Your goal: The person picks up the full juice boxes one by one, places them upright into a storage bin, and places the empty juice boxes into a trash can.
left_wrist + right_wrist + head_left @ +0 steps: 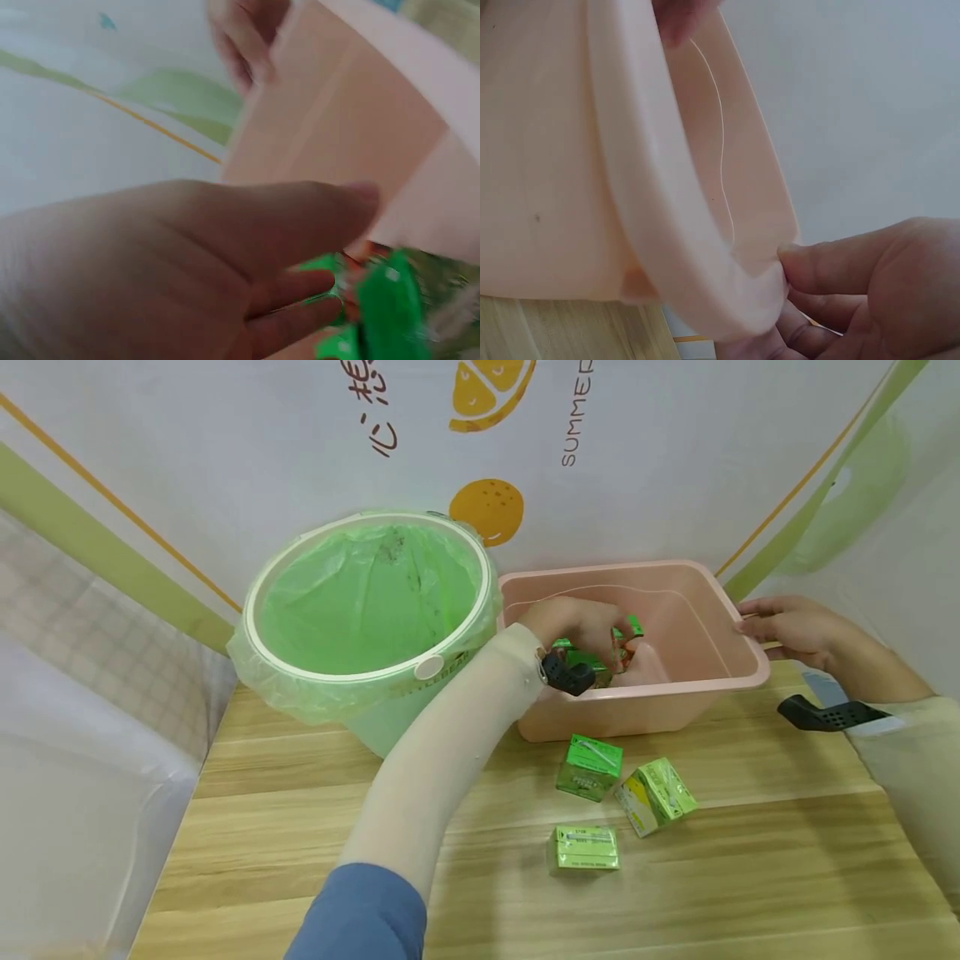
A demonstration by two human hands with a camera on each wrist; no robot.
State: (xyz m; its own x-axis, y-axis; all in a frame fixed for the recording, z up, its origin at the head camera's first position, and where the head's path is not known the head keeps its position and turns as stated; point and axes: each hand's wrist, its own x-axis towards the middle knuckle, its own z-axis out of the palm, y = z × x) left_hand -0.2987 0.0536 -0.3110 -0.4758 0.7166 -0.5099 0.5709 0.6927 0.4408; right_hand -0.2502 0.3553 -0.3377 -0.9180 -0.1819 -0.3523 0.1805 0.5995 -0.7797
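My left hand (576, 620) reaches down inside a pink plastic basin (637, 717). Green packets with some orange-red (390, 304) lie at the basin's bottom by its fingers. In the left wrist view the thumb points out straight, with a gap between it and the fingertips, which are at the packets. My right hand (806, 631) grips the basin's right rim, the thumb on top and fingers below, as the right wrist view shows. In front of the basin stand a dark green small box (590, 768), a yellow-green box (656, 796) and a light green box (585, 849).
Left of the basin stands a round green bin (371, 677) lined with a thin green bag, its rim near the left forearm. Both stand on a wood-grain table (300, 860). Behind hangs a white printed curtain (637, 485) with fruit drawings.
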